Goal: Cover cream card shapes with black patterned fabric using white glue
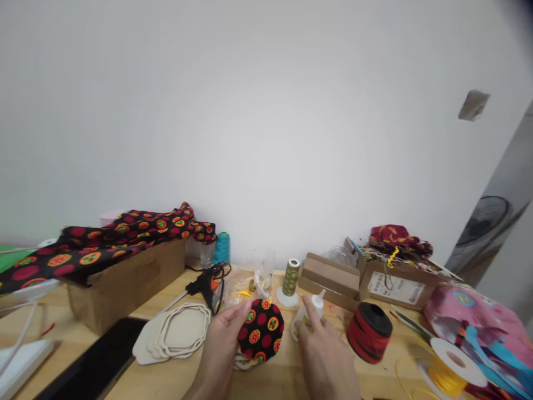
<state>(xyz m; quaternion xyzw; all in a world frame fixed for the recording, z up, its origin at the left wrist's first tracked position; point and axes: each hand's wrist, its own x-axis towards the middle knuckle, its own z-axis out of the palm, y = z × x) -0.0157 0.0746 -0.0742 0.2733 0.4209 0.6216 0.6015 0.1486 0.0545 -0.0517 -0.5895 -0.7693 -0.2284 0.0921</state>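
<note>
A round piece covered in black fabric with red and yellow flower spots (261,332) is pinched in my left hand (220,339), thumb and fingers at its left edge. Pale cord-like loops show beneath its lower edge. Over a white squeeze bottle with a pointed nozzle (317,301) lies my right hand (327,353), its fingers around the body. The bottle leans, nozzle up and to the right, and the hand hides much of it. Just behind stands a spool of olive thread (291,278).
Left are pale wooden frames (183,330), a black glue gun (205,286), a dark phone-like slab (94,361) and a cardboard box (129,286) draped with patterned fabric (141,225). Right are a red ribbon cone (370,333), a yellow cord spool (447,378) and another box (395,286).
</note>
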